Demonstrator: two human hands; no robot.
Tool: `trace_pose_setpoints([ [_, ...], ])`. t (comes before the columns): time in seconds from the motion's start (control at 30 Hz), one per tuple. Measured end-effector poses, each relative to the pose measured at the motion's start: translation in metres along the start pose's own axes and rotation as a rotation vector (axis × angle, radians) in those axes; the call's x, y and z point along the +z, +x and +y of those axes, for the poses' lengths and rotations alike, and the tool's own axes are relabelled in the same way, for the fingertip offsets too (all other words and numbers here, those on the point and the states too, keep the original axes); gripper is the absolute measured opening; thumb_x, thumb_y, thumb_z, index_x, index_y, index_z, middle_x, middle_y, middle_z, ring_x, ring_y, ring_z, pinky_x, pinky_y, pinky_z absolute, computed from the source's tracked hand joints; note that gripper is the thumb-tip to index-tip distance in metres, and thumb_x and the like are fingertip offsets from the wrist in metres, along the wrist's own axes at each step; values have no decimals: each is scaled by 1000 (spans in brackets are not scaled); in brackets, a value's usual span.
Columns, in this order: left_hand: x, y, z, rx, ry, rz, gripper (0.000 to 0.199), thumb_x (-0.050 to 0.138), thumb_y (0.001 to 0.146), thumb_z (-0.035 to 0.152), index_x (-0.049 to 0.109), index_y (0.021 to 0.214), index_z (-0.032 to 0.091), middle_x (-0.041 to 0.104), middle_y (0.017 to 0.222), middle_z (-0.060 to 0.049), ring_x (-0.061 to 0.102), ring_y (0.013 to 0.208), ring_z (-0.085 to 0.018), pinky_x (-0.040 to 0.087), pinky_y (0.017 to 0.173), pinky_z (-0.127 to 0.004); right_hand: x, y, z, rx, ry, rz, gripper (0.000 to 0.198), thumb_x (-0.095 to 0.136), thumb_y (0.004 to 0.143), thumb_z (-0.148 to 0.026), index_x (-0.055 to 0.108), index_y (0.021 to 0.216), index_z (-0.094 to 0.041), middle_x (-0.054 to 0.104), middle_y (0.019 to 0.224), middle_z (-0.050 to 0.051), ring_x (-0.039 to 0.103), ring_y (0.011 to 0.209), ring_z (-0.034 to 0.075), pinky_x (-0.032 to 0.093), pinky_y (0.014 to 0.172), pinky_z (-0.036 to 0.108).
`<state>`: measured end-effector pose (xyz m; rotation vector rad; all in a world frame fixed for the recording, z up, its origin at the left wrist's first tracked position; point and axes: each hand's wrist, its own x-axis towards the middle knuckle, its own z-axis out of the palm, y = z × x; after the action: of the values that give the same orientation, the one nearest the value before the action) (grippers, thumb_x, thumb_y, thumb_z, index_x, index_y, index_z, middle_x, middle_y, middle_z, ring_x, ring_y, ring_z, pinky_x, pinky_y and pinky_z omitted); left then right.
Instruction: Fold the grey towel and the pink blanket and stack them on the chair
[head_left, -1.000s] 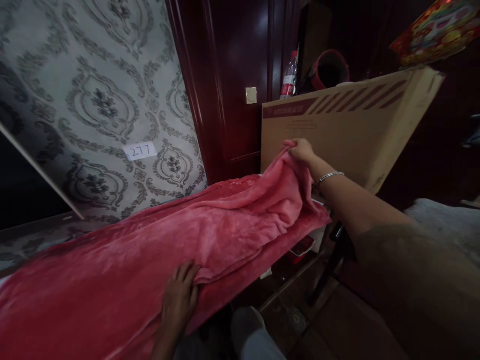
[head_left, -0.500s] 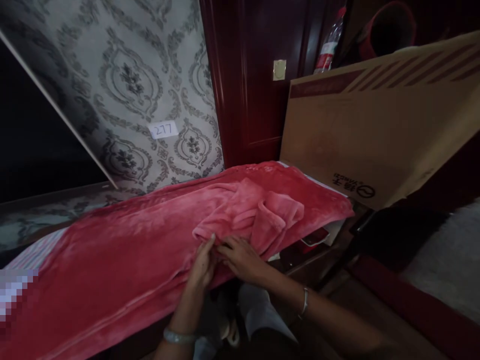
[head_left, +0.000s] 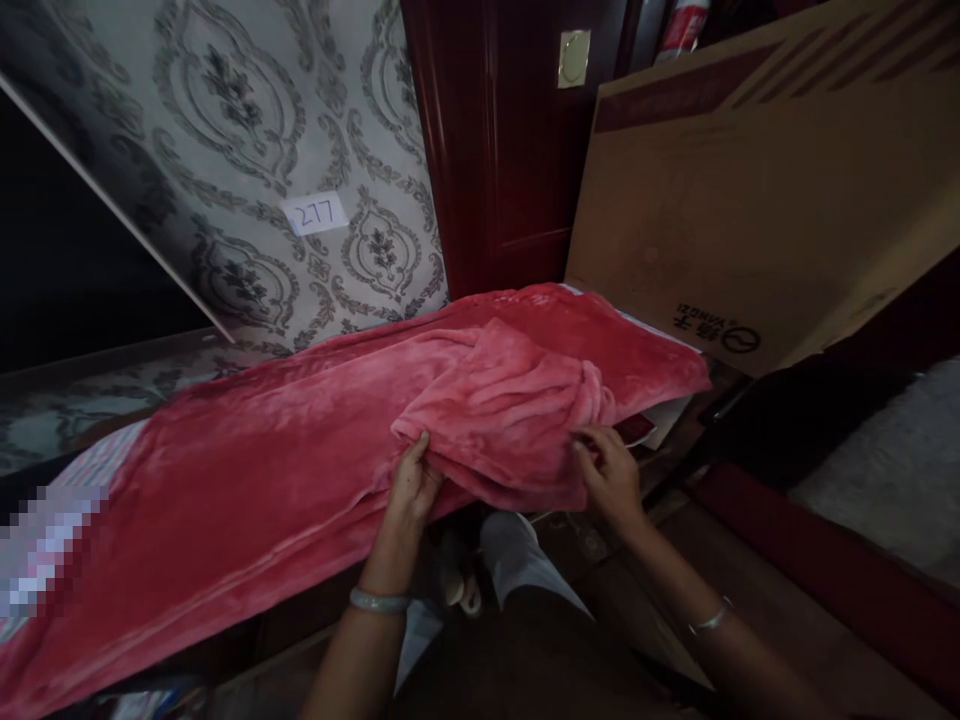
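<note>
Blanket (head_left: 300, 480), pink and fleecy, is lying spread along a long low surface running from near left to far right, its right end folded back on itself into a loose flap with deep creases. Left hand (head_left: 411, 490) is pinching the near left corner of that flap, fingers curled over the fold edge, thumb underneath. Right hand (head_left: 611, 475) is gripping the flap's near right edge, fingers closed on the cloth, well apart from the left hand. Both wrists are wearing a bracelet: a pale bangle (head_left: 379, 601) on the left, a thin metal one (head_left: 709, 618) on the right. Blanket's near edge is hanging over the front of the surface. Cardboard box (head_left: 750, 200), large and flat, is leaning at far right, just behind the blanket's right end, with a printed logo low on its face. Dark red wood panel (head_left: 495, 150) is standing behind, left of the box, carrying a small square plate (head_left: 573, 58). Patterned wallpaper (head_left: 247, 150) is covering the far left wall, with a white label (head_left: 313, 213) reading 277 stuck on it. Bottle (head_left: 682, 25) is showing only partly at the top edge, behind the box. Pale sole of a shoe (head_left: 459, 580) is showing below the blanket, between the two forearms.
</note>
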<state>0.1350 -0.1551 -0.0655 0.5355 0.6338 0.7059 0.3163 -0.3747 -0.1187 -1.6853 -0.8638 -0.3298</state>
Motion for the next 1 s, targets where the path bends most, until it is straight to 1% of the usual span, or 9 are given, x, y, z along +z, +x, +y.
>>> trace_pose_setpoints([
  [0.13, 5, -3, 2, -14, -34, 12, 24, 57, 92, 8, 68, 112, 10, 79, 93, -7, 75, 79, -15, 63, 80, -27, -6, -33, 28, 405, 140, 221, 42, 65, 79, -62, 66, 95, -23, 69, 94, 9, 64, 90, 27, 53, 83, 44],
  [0.23, 10, -6, 4, -16, -37, 22, 21, 58, 89, 4, 69, 106, 11, 78, 89, -5, 74, 76, -14, 63, 75, -23, -1, -49, 43, 638, 337, 157, 59, 73, 63, -73, 66, 93, -22, 70, 92, 9, 64, 89, 27, 54, 78, 41],
  [0.37, 7, -8, 5, -17, 22, -38, 25, 62, 74, -3, 69, 91, 14, 77, 82, -2, 72, 70, -13, 62, 71, -21, 12, -51, 42, 778, 610, 7, 65, 82, 60, -71, 69, 101, -23, 73, 102, 7, 67, 86, 24, 55, 75, 36],
  [0.5, -2, -7, 4, 47, 78, -145, 36, 60, 61, -10, 68, 83, 17, 76, 83, 1, 71, 73, -12, 61, 75, -21, 22, -42, 30, 856, 755, -46, 65, 90, 52, -66, 72, 95, -21, 76, 91, 5, 70, 82, 23, 57, 78, 36],
  [0.57, -1, -4, 5, 59, 102, -128, 30, 63, 68, -6, 70, 87, 17, 78, 89, -2, 73, 76, -14, 61, 79, -24, 22, -36, 24, 897, 800, -102, 62, 93, 48, -63, 73, 87, -19, 76, 83, 5, 71, 78, 24, 57, 78, 38],
  [0.67, 12, 6, 12, 65, 147, -36, 15, 62, 83, 3, 71, 85, 16, 77, 82, -4, 71, 69, -14, 61, 75, -24, 13, -14, 8, 896, 840, -120, 59, 96, 46, -58, 73, 83, -18, 76, 78, 6, 71, 71, 25, 58, 73, 39],
  [0.77, 38, 22, 34, 163, 138, -45, 13, 61, 89, 8, 69, 83, 16, 75, 76, -3, 70, 68, -14, 60, 74, -23, -4, 24, -15, 765, 883, -44, 58, 96, 49, -54, 74, 90, -19, 77, 82, 5, 73, 75, 25, 59, 76, 38],
  [0.9, 66, 47, 80, 378, 52, -154, 7, 67, 89, 13, 70, 89, 20, 77, 82, -1, 73, 83, -16, 60, 83, -23, -18, 56, -44, 571, 920, 45, 55, 92, 60, -51, 73, 102, -23, 78, 94, 5, 74, 92, 26, 60, 84, 39],
  [1.0, 66, 65, 104, 379, 12, -43, 12, 61, 91, 9, 69, 89, 18, 75, 77, 0, 72, 77, -13, 60, 83, -21, -2, 35, -48, 688, 922, -68, 52, 92, 58, -51, 73, 95, -20, 78, 90, 7, 74, 89, 28, 61, 81, 40],
])
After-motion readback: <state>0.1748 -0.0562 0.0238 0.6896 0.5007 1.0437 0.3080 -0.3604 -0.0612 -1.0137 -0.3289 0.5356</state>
